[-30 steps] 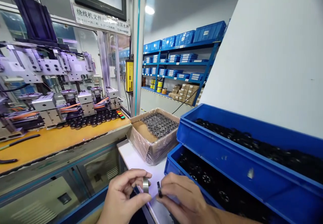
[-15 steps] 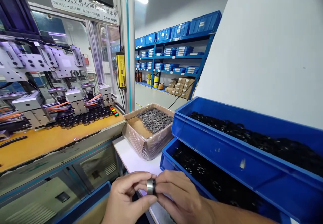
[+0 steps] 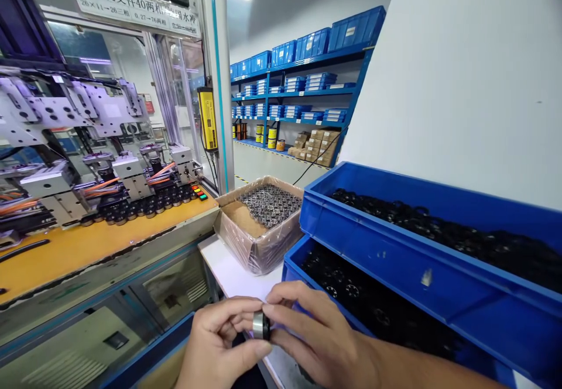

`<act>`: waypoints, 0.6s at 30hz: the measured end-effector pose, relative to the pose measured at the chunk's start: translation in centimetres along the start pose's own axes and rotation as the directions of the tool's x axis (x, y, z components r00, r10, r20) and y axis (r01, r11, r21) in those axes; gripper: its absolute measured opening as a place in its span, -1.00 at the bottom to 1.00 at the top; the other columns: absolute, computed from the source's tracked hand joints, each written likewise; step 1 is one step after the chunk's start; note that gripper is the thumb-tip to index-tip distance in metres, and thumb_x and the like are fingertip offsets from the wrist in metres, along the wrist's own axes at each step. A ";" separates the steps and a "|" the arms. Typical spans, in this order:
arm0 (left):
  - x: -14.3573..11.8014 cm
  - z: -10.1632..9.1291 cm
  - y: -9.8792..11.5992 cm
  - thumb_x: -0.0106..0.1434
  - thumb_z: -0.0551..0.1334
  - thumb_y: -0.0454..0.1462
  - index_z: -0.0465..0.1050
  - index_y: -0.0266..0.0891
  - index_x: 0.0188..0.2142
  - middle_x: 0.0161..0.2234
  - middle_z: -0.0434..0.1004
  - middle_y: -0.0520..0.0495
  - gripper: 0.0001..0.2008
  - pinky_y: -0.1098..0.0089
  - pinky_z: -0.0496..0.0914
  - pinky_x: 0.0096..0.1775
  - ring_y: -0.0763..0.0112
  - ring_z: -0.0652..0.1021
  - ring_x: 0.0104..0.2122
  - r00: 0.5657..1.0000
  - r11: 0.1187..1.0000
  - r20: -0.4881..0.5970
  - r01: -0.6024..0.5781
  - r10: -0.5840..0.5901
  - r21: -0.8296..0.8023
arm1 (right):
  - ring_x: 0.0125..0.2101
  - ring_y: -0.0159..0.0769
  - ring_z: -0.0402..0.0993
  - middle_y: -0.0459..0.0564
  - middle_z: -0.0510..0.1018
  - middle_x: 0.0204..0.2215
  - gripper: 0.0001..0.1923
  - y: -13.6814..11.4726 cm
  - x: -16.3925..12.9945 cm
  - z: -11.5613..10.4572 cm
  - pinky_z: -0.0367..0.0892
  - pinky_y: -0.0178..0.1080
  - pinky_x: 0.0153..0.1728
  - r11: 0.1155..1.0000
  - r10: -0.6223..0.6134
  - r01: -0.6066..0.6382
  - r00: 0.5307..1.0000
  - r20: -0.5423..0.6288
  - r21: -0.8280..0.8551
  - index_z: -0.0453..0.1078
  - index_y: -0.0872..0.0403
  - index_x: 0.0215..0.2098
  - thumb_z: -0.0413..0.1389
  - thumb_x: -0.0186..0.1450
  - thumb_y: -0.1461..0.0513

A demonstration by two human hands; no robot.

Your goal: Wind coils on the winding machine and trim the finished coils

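Metal ring (image 3: 260, 325), short and cylindrical with a dark part seated against its right face, is held low in the view, above the near edge of the white bench (image 3: 228, 272). Left hand (image 3: 219, 345) pinches the ring from the left, thumb below and forefinger above. Right hand (image 3: 318, 336) closes on it from the right, fingers (image 3: 281, 307) pressed to the dark part at the ring's face. Both grips are closed on the piece; the two hands touch at the ring.

Just beyond the right hand stands the lower blue bin (image 3: 293, 272) of black ring parts, with the upper blue bin (image 3: 351, 225) stacked behind it. Farther ahead of the fingers, a cardboard box (image 3: 246, 243) holds small metal parts. Well off to the left of the left hand sits the winding machine (image 3: 88, 161) on an orange deck.
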State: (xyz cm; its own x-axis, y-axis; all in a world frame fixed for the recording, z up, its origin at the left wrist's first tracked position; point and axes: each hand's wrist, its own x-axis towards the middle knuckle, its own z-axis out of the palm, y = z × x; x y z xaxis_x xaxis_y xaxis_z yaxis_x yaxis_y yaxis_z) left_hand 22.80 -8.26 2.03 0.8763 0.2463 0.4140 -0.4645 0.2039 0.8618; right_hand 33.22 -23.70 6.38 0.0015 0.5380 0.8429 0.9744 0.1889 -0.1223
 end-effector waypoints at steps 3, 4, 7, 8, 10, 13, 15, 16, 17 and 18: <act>0.0 0.5 0.5 -0.01 0.48 -0.43 0.66 -0.09 -0.16 -0.27 0.74 -0.05 -0.61 0.53 0.54 -0.22 0.34 0.70 -0.30 0.998 0.998 -0.040 0.057 -0.057 -0.019 | -0.30 -0.36 0.52 0.08 0.54 -0.28 -0.84 -0.1 -0.2 0.0 0.50 -0.34 -0.29 1.000 -0.019 0.019 0.999 -0.026 -0.024 0.38 0.19 -0.06 0.07 0.40 0.37; 0.0 0.7 0.7 -0.02 0.49 -0.40 0.66 -0.11 -0.18 -0.29 0.74 -0.05 -0.63 0.52 0.54 -0.22 0.33 0.70 -0.30 0.993 0.995 -0.068 0.090 -0.092 -0.031 | -0.29 -0.36 0.52 0.08 0.54 -0.28 -0.85 -0.1 -0.2 0.0 0.50 -0.34 -0.29 0.999 -0.014 0.013 0.999 -0.031 -0.030 0.38 0.19 -0.06 0.07 0.41 0.35; -0.1 1.3 1.4 -0.07 0.52 -0.34 0.68 -0.17 -0.25 -0.33 0.74 -0.07 -0.68 0.48 0.53 -0.22 0.33 0.69 -0.33 0.971 0.982 -0.155 0.176 -0.184 -0.063 | -0.30 -0.36 0.53 0.08 0.55 -0.27 -0.87 -0.3 0.1 0.0 0.49 -0.36 -0.29 0.999 0.003 -0.003 1.000 -0.016 -0.033 0.39 0.19 -0.09 0.06 0.41 0.36; -0.1 1.4 1.5 -0.09 0.53 -0.33 0.68 -0.17 -0.26 -0.34 0.74 -0.06 -0.68 0.48 0.53 -0.22 0.34 0.68 -0.34 0.965 0.979 -0.170 0.189 -0.198 -0.070 | -0.30 -0.37 0.53 0.07 0.55 -0.28 -0.87 -0.4 0.3 -0.1 0.49 -0.36 -0.29 0.999 0.006 -0.007 1.000 -0.019 -0.032 0.40 0.18 -0.10 0.06 0.41 0.36; 0.0 1.6 1.7 -0.11 0.54 -0.32 0.68 -0.18 -0.27 -0.35 0.74 -0.07 -0.67 0.48 0.53 -0.23 0.35 0.68 -0.35 0.960 0.976 -0.182 0.202 -0.213 -0.076 | -0.31 -0.36 0.53 0.07 0.56 -0.29 -0.88 -0.5 0.4 -0.1 0.49 -0.36 -0.28 0.999 0.010 -0.011 1.000 -0.029 -0.033 0.39 0.19 -0.09 0.07 0.42 0.34; 0.0 1.6 1.8 -0.10 0.54 -0.33 0.68 -0.17 -0.27 -0.35 0.74 -0.05 -0.67 0.51 0.51 -0.23 0.38 0.67 -0.34 0.961 0.977 -0.181 0.201 -0.210 -0.071 | -0.27 -0.34 0.53 0.09 0.55 -0.27 -0.86 -0.5 0.3 0.0 0.49 -0.35 -0.26 1.000 0.003 -0.004 1.000 -0.031 -0.025 0.39 0.21 -0.07 0.06 0.42 0.35; 0.0 1.6 1.8 -0.10 0.54 -0.32 0.68 -0.15 -0.28 -0.36 0.74 -0.03 -0.68 0.52 0.51 -0.23 0.39 0.67 -0.35 0.962 0.977 -0.177 0.200 -0.210 -0.072 | -0.27 -0.33 0.53 0.08 0.55 -0.28 -0.86 -0.5 0.2 0.0 0.49 -0.33 -0.23 1.000 -0.001 0.001 0.999 -0.038 -0.022 0.38 0.20 -0.07 0.06 0.42 0.34; 0.0 1.6 1.8 -0.11 0.54 -0.32 0.68 -0.15 -0.28 -0.36 0.74 -0.03 -0.67 0.52 0.51 -0.23 0.39 0.67 -0.35 0.961 0.977 -0.176 0.201 -0.212 -0.075 | -0.27 -0.33 0.53 0.07 0.55 -0.28 -0.86 -0.4 0.1 0.1 0.49 -0.33 -0.23 1.000 0.001 -0.002 0.999 -0.041 -0.028 0.38 0.19 -0.07 0.07 0.42 0.34; 0.0 1.6 1.8 -0.11 0.55 -0.32 0.68 -0.16 -0.28 -0.36 0.74 -0.03 -0.67 0.51 0.51 -0.23 0.38 0.67 -0.35 0.961 0.976 -0.179 0.202 -0.213 -0.078 | -0.27 -0.33 0.53 0.07 0.55 -0.28 -0.85 -0.4 0.0 0.1 0.49 -0.33 -0.23 0.999 0.004 -0.006 0.999 -0.041 -0.036 0.38 0.19 -0.06 0.08 0.41 0.33; 0.0 1.6 1.8 -0.12 0.55 -0.32 0.68 -0.16 -0.28 -0.36 0.74 -0.03 -0.67 0.50 0.52 -0.23 0.37 0.68 -0.35 0.959 0.976 -0.184 0.202 -0.213 -0.080 | -0.27 -0.33 0.53 0.07 0.55 -0.28 -0.84 -0.4 0.0 0.1 0.49 -0.33 -0.24 0.999 0.004 -0.006 0.999 -0.039 -0.042 0.38 0.19 -0.05 0.09 0.40 0.34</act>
State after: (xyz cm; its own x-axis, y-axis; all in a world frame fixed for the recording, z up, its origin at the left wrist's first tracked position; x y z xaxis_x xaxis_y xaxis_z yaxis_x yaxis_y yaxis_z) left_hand 22.19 -9.41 4.02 0.9164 0.3672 0.1595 -0.2870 0.3248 0.9012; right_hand 32.85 -23.71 6.40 0.0145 0.5066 0.8621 0.9830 0.1508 -0.1052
